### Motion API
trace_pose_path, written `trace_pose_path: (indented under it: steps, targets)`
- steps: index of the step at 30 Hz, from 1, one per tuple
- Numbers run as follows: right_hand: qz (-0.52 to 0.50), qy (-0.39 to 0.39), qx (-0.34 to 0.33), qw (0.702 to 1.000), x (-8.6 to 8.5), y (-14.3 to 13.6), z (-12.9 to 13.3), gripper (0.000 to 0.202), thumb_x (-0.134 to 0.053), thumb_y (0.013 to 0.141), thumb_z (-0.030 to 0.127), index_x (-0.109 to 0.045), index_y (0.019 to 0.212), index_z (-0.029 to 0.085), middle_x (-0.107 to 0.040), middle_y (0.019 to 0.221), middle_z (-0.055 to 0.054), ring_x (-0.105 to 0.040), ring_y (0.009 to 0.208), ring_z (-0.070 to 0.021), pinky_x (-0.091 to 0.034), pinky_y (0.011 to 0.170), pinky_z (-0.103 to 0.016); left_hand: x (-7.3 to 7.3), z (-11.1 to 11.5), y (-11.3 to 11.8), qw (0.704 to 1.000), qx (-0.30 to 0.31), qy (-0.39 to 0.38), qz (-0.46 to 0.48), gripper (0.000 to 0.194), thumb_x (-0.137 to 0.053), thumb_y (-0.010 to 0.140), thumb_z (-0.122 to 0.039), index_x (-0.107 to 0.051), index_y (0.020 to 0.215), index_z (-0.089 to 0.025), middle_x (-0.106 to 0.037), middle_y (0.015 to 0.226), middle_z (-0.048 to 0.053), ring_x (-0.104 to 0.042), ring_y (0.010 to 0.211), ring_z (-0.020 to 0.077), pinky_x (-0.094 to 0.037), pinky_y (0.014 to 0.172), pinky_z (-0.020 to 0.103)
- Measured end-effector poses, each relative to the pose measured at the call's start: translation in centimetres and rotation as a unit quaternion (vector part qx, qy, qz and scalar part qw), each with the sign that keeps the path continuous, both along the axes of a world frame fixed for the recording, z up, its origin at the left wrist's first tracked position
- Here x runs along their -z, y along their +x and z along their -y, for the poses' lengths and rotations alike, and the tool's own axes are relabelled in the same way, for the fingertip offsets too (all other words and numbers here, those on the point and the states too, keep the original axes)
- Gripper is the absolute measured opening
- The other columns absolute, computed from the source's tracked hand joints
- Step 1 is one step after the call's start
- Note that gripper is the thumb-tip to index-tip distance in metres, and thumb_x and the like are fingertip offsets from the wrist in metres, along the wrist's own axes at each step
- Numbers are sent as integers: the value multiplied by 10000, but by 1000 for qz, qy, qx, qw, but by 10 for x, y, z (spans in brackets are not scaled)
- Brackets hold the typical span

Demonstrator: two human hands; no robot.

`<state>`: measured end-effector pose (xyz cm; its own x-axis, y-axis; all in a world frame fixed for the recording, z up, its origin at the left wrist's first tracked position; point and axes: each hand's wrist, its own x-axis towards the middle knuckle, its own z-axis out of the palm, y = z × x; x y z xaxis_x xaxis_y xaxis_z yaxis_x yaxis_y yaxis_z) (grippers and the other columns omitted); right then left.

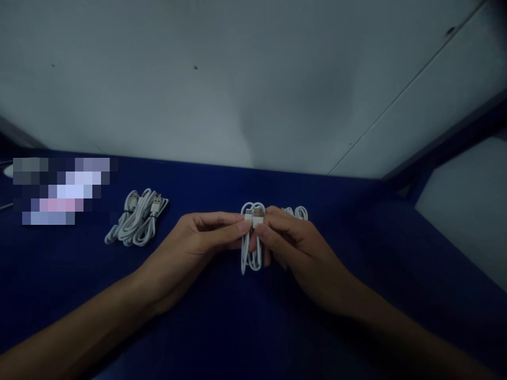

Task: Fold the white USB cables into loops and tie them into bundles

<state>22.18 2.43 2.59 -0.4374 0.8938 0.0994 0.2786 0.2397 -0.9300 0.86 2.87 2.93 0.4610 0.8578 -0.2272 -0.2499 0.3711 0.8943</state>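
Note:
A white USB cable (252, 261), coiled into a narrow bundle, is held upright between my two hands in the middle of the view. Its two metal-tipped plugs sit side by side at the top, with loops of cord above and below them. My left hand (209, 232) is closed, pinching the left plug with the thumb in front. On the other side, my right hand (295, 237) is closed on the right plug, thumb in front; its other fingers are partly hidden behind the bundle.
Several coiled white cables (138, 219) with dark ties lie in a pile on the blue table (206, 327), to the left. More white cable (300, 212) shows behind my right hand. A pixelated patch covers something at far left. A pale wall (178, 105) rises behind the table.

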Motion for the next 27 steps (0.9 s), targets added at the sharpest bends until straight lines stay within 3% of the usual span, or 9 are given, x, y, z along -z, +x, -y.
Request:
trace_pose_path:
  steps: [27]
  targets:
    - [-7, -16, -9, 1000, -2, -1, 1, 427, -504, 1178, 370, -666, 812, 220, -584, 869, 2, -570, 848, -154, -445, 746, -320, 2, 2, -2, 1000, 3, -12, 11, 202, -718, 1042, -237, -887, 1128, -165, -861, 1152, 118, -784, 1089, 285, -540, 1113, 448]
